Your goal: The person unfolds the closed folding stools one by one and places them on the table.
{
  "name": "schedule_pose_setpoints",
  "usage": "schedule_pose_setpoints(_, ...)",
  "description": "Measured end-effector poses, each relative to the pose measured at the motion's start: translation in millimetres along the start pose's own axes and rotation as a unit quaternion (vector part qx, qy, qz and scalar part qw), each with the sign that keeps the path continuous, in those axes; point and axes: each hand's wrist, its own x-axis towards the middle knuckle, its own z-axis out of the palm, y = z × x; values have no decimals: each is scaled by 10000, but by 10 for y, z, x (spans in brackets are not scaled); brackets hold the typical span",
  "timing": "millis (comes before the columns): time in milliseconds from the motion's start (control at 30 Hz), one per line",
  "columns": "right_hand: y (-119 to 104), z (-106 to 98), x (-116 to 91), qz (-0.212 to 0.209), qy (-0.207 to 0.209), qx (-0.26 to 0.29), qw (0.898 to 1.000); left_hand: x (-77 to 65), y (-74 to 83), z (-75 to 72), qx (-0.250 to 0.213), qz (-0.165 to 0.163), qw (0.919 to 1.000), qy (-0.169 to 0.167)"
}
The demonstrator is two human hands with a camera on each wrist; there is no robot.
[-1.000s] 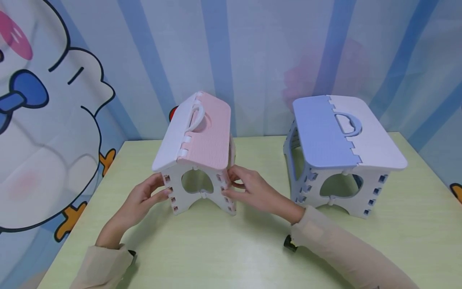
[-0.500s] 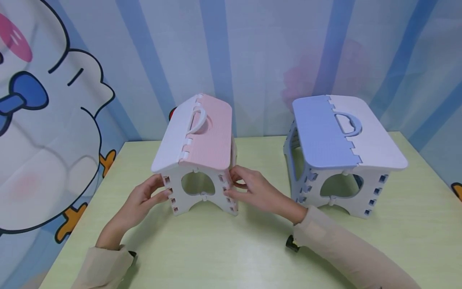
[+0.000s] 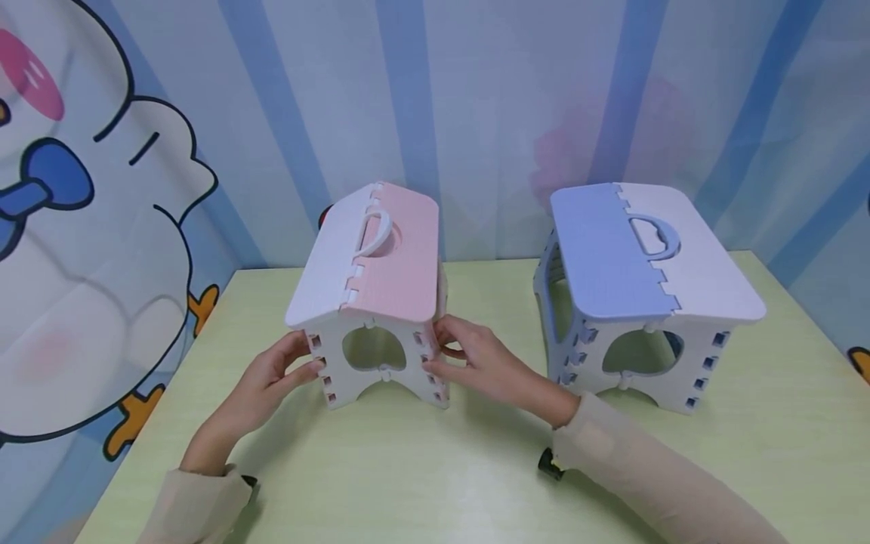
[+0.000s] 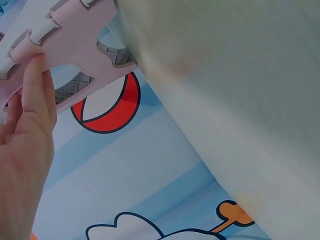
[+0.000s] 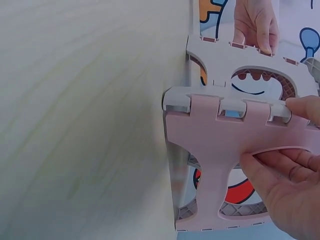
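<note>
A pink and white folding stool (image 3: 404,276) stands on the table, its top bent up into a low ridge along the middle hinge. A white carry handle (image 3: 386,233) sticks up from that ridge. My left hand (image 3: 254,393) holds the stool's left side, thumb on the front edge and fingers along the pink side panel (image 4: 85,37). On the opposite side, my right hand (image 3: 485,363) grips the right pink leg panel (image 5: 215,132), with its thumb at the front hinge and fingers in the panel's cut-out. Some fingertips are hidden behind the panels.
To the right stands a blue and white folding stool (image 3: 612,257), its top nearly flat. A light green table (image 3: 462,483) bears both stools. Behind it hangs a blue striped backdrop (image 3: 489,136) with cartoon figures.
The pink and white stool has spread slightly wider, its right side shifting a little right with my right hand. Its ridge looks slightly lower. My left hand stays nearly still.
</note>
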Motion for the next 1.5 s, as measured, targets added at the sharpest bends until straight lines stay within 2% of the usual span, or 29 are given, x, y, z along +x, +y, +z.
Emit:
schedule_pose_setpoints(167,0,32,-10,31,85,74,9999,2,27,-4,99,-49,9999,23)
schedule_pose_setpoints(467,-38,32,1,108,129,-349,9992,-20,6,16,-70,80,9999,135)
schedule_pose_setpoints(633,-69,22,-18,268,244,-376,9986,-36,6,-16,-133,60,9998,120)
schedule_pose_setpoints(800,-107,-18,-39,583,731,-360,9950,-48,34,-45,-241,-36,9997,69)
schedule_pose_setpoints(967,-127,-87,-31,663,1374,-399,9875,-44,67,-67,-525,116,9985,73)
schedule_pose_setpoints(1100,-124,-131,-6,672,1723,-313,9823,-19,79,-75,-454,301,9977,412)
schedule_pose_setpoints(1300,-172,-187,61,570,1994,-343,9776,37,172,-137,-92,287,9939,1063)
schedule_pose_setpoints(1500,-251,-255,147,547,1979,-561,9771,134,305,-218,88,490,9918,1180)
